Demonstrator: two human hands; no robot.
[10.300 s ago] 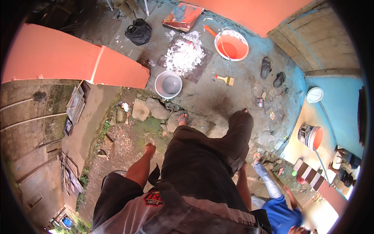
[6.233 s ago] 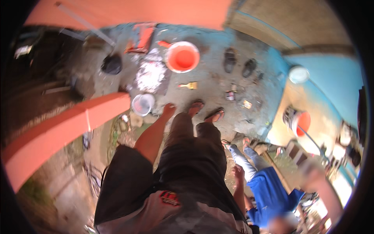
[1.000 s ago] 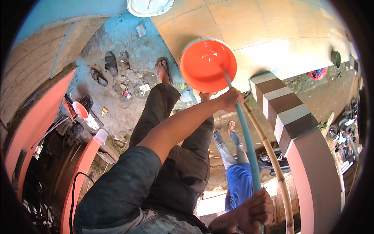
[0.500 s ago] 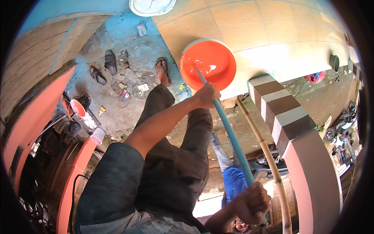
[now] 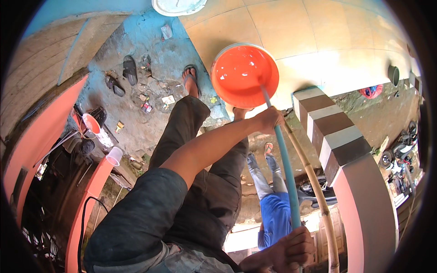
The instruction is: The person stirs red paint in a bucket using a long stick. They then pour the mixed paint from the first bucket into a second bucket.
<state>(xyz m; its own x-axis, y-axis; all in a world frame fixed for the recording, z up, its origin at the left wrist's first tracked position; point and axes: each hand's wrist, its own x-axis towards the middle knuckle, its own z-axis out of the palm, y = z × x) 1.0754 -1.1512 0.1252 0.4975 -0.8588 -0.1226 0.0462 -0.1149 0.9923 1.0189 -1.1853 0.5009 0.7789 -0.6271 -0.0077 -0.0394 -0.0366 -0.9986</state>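
Both my hands grip a long light-blue pole [image 5: 286, 168]. My left hand [image 5: 268, 120] is closed around its upper part, just below a big orange basin [image 5: 243, 73] standing on the tiled floor. The pole's far end reaches into that basin. My right hand [image 5: 289, 248] holds the pole's near end at the bottom of the view. My legs in dark trousers stand to the left of the pole.
A bamboo pole [image 5: 314, 186] leans beside a grey-and-white striped pillar [image 5: 339, 141]. A person in a blue shirt [image 5: 275, 214] is below me. Sandals [image 5: 129, 69] and litter lie on the blue concrete. A white basin [image 5: 177, 5], a small orange bucket [image 5: 91, 123] and motorbikes [image 5: 400, 145] are around.
The pole and my left hand swung left half a second ago and have come back right. The pole's end stays in the orange basin. My right hand has shifted slightly.
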